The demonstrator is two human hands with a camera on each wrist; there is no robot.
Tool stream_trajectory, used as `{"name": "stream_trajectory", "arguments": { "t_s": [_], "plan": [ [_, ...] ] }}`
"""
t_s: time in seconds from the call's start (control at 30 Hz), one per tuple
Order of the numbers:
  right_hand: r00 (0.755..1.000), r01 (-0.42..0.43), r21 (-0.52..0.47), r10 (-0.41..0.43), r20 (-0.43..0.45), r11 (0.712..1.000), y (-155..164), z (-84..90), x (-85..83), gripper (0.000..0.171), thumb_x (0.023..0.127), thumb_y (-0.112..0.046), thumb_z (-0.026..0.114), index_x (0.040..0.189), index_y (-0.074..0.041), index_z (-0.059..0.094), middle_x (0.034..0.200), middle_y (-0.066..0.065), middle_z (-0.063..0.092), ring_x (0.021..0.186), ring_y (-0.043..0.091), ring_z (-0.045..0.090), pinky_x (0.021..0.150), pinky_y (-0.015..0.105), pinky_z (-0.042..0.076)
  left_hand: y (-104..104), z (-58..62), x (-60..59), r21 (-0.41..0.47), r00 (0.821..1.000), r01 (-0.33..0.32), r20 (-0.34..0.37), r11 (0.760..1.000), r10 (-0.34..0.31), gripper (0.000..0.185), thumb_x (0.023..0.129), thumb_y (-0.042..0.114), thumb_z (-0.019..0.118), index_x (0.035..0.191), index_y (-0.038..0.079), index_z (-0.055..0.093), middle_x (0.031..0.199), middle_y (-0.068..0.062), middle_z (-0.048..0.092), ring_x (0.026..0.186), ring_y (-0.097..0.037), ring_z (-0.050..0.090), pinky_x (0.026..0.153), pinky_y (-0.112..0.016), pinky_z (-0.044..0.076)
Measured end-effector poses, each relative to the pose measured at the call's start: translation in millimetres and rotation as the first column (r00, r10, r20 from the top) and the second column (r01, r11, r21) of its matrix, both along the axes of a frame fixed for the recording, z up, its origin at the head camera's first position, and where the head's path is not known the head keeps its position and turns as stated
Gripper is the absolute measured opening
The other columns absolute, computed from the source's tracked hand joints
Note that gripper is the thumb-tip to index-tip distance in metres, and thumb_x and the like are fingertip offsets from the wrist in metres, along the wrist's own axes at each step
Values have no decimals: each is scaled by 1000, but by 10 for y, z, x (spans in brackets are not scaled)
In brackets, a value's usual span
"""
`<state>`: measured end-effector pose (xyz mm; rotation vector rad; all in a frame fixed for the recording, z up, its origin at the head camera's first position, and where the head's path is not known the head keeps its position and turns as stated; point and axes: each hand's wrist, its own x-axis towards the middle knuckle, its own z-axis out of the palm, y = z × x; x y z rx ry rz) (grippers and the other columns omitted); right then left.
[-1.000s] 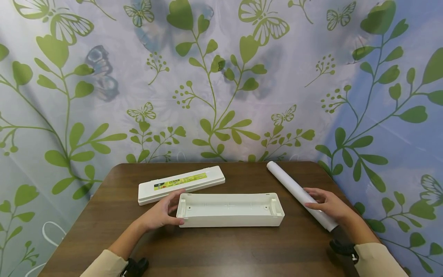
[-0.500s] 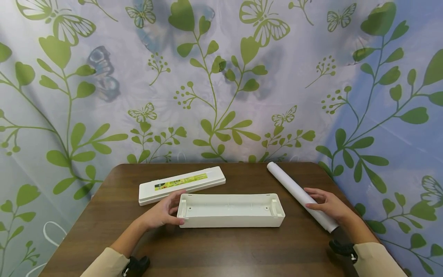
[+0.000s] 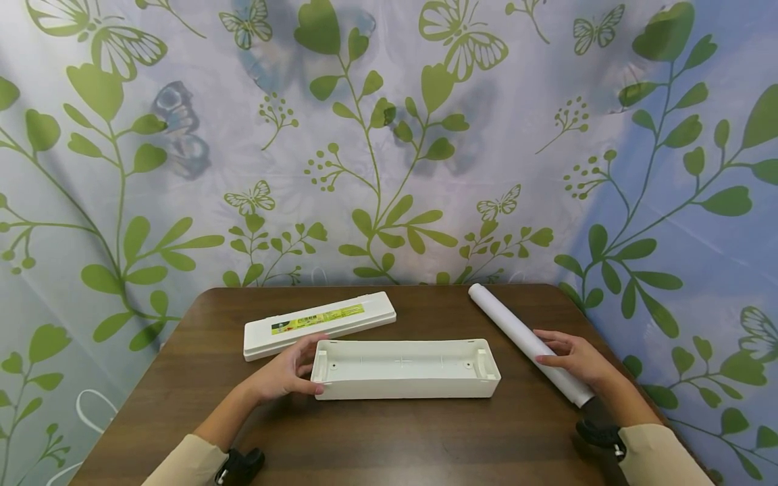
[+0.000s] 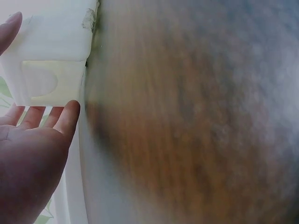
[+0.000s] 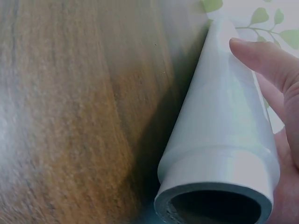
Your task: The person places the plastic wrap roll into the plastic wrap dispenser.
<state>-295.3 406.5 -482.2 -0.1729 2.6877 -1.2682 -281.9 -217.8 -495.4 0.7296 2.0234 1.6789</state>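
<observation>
A long white plastic box (image 3: 401, 388) with its top uncovered lies in the middle of the brown table. My left hand (image 3: 286, 368) holds the left end of this box, thumb near the front corner and fingers around the far side. In the left wrist view, the fingertips (image 4: 70, 114) touch the box's end wall. To the right, a roll of cling film (image 3: 516, 331) lies slanted on the table. My right hand (image 3: 574, 361) grips its near part, with the thumb on top. The right wrist view shows the roll's hollow core end (image 5: 212, 205).
A white lid (image 3: 319, 324) with a yellow-green label lies at an angle behind the box, near the left hand. The dark wooden table (image 3: 389, 439) reaches back to a curtain (image 3: 389, 169) with leaf and butterfly prints. A white cord loop (image 3: 88, 412) hangs at left.
</observation>
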Motion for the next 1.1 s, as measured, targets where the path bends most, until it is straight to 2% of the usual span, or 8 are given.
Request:
{"name": "stream_trajectory", "arguments": {
  "t_s": [0.4,0.63,0.87,1.1],
  "plan": [
    [999,31,29,-30,-18,999,-15,-42,10,72,90,-29,79,150,-2,49,133,31,63,95,21,66,72,34,54,4,-9,9,29,1000,7,29,1000,-8,102,82,2,84,160,1,16,158,-28,31,144,-50,37,96,-30,56],
    [996,44,55,-39,-81,998,-41,-33,5,70,89,-29,81,147,0,53,133,29,65,95,13,66,72,29,54,13,11,15,36,1000,6,25,999,-7,101,83,1,83,159,-1,17,157,-30,32,143,-51,37,96,-30,56],
    [994,61,75,-54,-92,995,-61,-29,10,70,88,-30,82,146,-1,55,132,29,65,102,19,65,73,28,53,10,18,5,30,1000,8,18,1000,-8,101,82,2,83,158,-2,17,157,-29,33,143,-50,37,96,-29,56],
    [991,55,68,-46,-126,996,-40,-63,10,68,87,-29,83,144,-2,57,129,27,68,97,7,65,73,25,53,8,-5,-5,22,1000,14,-3,1000,-14,98,84,2,82,157,-3,18,155,-33,33,140,-49,39,97,-30,55]
  ]
}}
